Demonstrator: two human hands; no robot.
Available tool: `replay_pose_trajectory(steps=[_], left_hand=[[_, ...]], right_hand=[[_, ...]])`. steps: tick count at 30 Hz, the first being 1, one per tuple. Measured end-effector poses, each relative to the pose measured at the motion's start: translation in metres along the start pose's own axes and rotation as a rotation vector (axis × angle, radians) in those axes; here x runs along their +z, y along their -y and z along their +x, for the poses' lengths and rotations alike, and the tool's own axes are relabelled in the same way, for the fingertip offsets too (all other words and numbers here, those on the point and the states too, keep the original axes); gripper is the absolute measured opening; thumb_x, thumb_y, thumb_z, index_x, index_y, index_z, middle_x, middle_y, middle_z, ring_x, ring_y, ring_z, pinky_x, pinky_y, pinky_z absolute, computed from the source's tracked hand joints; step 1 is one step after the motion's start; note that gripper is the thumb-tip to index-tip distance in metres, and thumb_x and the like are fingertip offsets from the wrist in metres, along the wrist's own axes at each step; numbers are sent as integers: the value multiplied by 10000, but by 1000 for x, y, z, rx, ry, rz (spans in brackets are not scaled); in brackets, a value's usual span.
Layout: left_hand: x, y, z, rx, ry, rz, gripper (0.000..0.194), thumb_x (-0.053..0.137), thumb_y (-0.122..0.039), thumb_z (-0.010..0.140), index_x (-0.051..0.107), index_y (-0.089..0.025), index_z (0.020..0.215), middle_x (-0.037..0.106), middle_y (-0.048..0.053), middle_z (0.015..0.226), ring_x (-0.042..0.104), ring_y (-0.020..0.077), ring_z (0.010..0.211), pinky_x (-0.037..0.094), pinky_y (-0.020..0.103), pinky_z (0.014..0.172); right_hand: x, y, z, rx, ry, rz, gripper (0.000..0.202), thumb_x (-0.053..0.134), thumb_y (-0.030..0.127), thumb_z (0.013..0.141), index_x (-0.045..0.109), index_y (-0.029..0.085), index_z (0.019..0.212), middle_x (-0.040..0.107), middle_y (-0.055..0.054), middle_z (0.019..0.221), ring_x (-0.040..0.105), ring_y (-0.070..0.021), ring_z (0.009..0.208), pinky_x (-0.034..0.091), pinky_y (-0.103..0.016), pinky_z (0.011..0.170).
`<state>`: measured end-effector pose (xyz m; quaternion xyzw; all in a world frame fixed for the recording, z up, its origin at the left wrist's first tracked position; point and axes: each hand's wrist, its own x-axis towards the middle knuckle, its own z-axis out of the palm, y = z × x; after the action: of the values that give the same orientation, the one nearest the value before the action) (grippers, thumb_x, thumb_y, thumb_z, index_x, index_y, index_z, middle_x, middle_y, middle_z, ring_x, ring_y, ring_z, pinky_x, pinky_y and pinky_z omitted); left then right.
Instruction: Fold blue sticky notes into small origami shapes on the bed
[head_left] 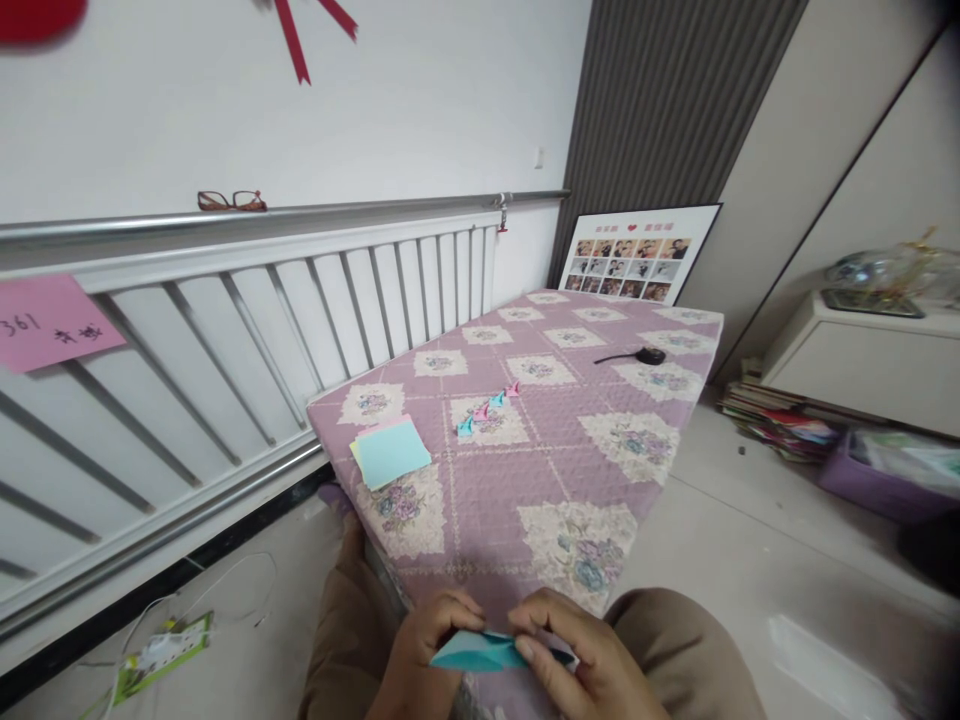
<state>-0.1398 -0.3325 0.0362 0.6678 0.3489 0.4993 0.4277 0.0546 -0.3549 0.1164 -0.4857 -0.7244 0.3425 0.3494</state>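
A partly folded sheet of blue origami paper is held level between my two hands, just above the near edge of the cloth-covered table. Its left part is gripped by my left hand, with the fingers curled behind it. On the right part, my right hand pinches the paper between thumb and fingers. Beyond them, a stack of square paper sheets lies on the table, blue on top with pink and yellow edges showing. Several small folded paper pieces, blue and pink in turn, stand in a slanting row.
A purple flowered cloth covers the table. On it rests a black round object with a thin tail. A white radiator runs along the left, with glasses on the rail above. A framed photo board leans behind.
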Motion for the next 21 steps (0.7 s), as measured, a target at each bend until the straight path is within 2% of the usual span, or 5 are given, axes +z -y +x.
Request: replay_pose_trajectory(steps=[4,8,11,16,21], left_hand=[[-1,-5,-3,-195,41,103,125,555,-242,820,670,-194,826,673,42,843,610,187,818,453,276,768],[-1,-12,-3,-384,68,187,118,549,-175,757,665,-191,772,650,9,755,575,167,732,436,244,697],[0,-14,-1,-429,108,201,132,538,-146,720,663,-175,751,633,-3,727,557,161,710,418,236,664],[2,-16,1,-466,177,100,184,504,-101,681,657,-155,770,615,-17,700,540,150,679,405,227,630],[3,-20,1,-514,251,23,233,492,-85,654,668,-144,794,631,-9,707,554,152,683,420,229,645]], right_hand=[[-3,-5,2,-120,3,-169,150,504,314,893,636,254,855,645,-24,760,592,-176,734,443,-281,671],[-4,-7,4,-155,30,-217,159,493,292,901,651,268,902,662,-28,782,599,-183,748,445,-289,683],[-4,-10,4,-142,51,-210,160,493,267,887,653,263,879,667,-24,779,607,-180,742,443,-270,665],[-2,-16,3,-64,126,-122,179,479,184,843,644,252,861,663,7,762,603,-143,690,429,-220,642],[-1,-18,3,-2,156,-96,180,480,106,758,609,224,715,592,53,647,524,-105,593,367,-186,568]])
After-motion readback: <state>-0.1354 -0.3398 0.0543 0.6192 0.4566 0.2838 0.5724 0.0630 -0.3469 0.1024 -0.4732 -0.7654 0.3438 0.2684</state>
